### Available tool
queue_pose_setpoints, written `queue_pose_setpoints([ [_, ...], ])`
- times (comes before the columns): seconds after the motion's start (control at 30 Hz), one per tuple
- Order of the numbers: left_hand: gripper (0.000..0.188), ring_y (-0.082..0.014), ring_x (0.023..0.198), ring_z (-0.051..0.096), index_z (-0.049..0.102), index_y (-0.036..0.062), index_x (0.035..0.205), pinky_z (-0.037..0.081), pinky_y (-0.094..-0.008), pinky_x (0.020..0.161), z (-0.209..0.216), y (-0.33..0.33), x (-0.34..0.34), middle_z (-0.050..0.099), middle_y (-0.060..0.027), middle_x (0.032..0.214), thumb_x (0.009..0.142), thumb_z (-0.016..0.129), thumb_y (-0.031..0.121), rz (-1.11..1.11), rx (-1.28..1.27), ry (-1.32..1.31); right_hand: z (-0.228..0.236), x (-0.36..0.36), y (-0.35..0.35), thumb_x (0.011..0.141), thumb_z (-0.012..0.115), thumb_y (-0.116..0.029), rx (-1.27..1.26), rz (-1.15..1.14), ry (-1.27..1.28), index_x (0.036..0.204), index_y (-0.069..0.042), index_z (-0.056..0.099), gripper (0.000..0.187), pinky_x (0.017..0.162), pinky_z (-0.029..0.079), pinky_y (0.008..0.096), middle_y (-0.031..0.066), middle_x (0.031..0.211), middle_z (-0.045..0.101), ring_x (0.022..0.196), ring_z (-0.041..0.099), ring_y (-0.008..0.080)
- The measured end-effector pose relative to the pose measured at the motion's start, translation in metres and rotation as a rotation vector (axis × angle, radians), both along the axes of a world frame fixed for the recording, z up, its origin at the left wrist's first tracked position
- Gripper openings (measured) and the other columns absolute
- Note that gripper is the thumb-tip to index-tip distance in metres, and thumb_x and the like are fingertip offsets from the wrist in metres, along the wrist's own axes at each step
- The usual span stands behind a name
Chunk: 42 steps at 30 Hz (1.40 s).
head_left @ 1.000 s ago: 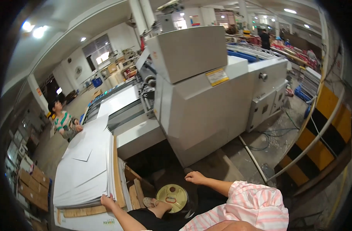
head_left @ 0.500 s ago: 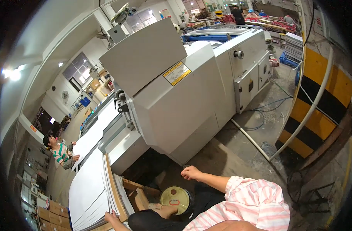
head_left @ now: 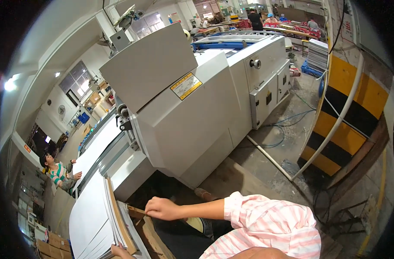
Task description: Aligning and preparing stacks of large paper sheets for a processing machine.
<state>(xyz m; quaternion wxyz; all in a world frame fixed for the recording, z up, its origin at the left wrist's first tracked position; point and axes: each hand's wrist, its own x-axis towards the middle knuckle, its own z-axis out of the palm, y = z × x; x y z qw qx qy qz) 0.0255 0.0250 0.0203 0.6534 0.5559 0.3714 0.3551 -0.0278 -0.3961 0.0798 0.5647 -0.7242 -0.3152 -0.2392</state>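
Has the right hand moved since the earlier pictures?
Yes. The right hand has moved left, from just below the machine's bottom corner toward the paper stack.

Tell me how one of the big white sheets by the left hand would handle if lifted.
A single white sheet would probably sag or bend, being broad and thin-edged. It may slide easily over its neighbours: its face looks smooth, and edges near the left hand are fanned apart. It's likely light alone, judging by that thinness.
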Motion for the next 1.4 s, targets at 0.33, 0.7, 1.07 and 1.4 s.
queue_pose_setpoints([
  [0.33,0.024,-0.0255,0.07,0.055,0.055,-0.0111,0.085,0.056,-0.0302,0.054,-0.015,0.009,0.005,0.053,-0.0166,0.085,0.08,0.05,0.012,-0.017,0.048,-0.067,-0.062,-0.012,0.062,0.078,0.054,-0.027,-0.529,0.115,-0.254,0.066,-0.008,0.062,0.024,0.093,0.029,0.0454,0.0052,0.08,0.058,0.096,0.048,0.0244],
  [0.7,0.02,-0.024,0.066,0.053,0.053,-0.0108,0.083,0.054,-0.0291,0.05,-0.031,0.044,0.005,0.051,-0.0152,0.083,0.079,0.055,0.009,-0.021,0.098,-0.146,-0.054,-0.016,0.074,0.078,0.055,-0.026,-0.477,0.138,-0.295,0.067,-0.008,0.063,0.023,0.095,0.027,0.0465,0.0056,0.08,0.058,0.095,0.049,0.0243],
  [1.07,0.025,-0.0281,0.064,0.057,0.057,-0.0072,0.084,0.051,-0.0364,0.053,-0.057,0.07,0.016,0.058,-0.0161,0.078,0.074,0.068,0.013,-0.052,0.467,0.08,-0.053,-0.016,0.078,0.077,0.055,-0.027,-0.505,0.077,-0.35,0.065,-0.009,0.064,0.023,0.092,0.029,0.0431,0.0039,0.077,0.059,0.089,0.049,0.0224],
  [1.4,0.024,-0.0269,0.072,0.053,0.052,-0.0115,0.081,0.055,-0.0318,0.052,-0.082,0.038,0.034,0.051,-0.0159,0.082,0.08,0.05,0.012,-0.313,1.042,0.422,-0.068,-0.014,0.053,0.077,0.054,-0.025,-0.583,0.031,-0.277,0.064,-0.009,0.063,0.023,0.09,0.029,0.0423,0.0042,0.077,0.058,0.089,0.049,0.0223],
])
